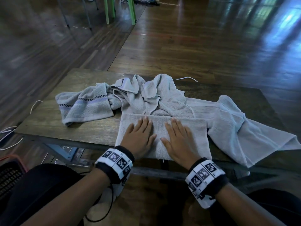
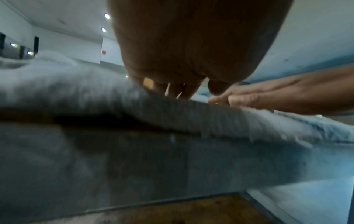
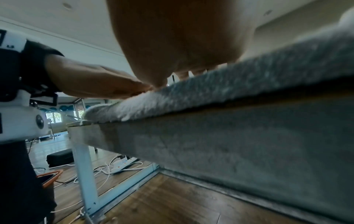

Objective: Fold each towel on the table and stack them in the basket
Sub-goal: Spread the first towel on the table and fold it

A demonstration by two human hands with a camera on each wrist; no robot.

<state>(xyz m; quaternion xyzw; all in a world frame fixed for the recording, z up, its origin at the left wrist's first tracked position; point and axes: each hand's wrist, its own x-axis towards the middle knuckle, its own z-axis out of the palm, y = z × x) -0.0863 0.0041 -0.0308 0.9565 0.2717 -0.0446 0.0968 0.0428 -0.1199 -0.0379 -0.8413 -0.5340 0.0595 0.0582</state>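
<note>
A folded grey towel lies flat at the near edge of the wooden table. My left hand and right hand press on it side by side, palms down, fingers straight. In the left wrist view the towel fills the foreground beneath my left hand, with the right hand beside it. In the right wrist view my right hand lies on the towel's edge. A black basket with an orange rim sits on the floor at the lower left.
A striped grey towel lies at the left of the table, a crumpled grey towel behind my hands, a thin pale towel hangs over the right front edge. White cables trail on the floor at left. Green chair legs stand far back.
</note>
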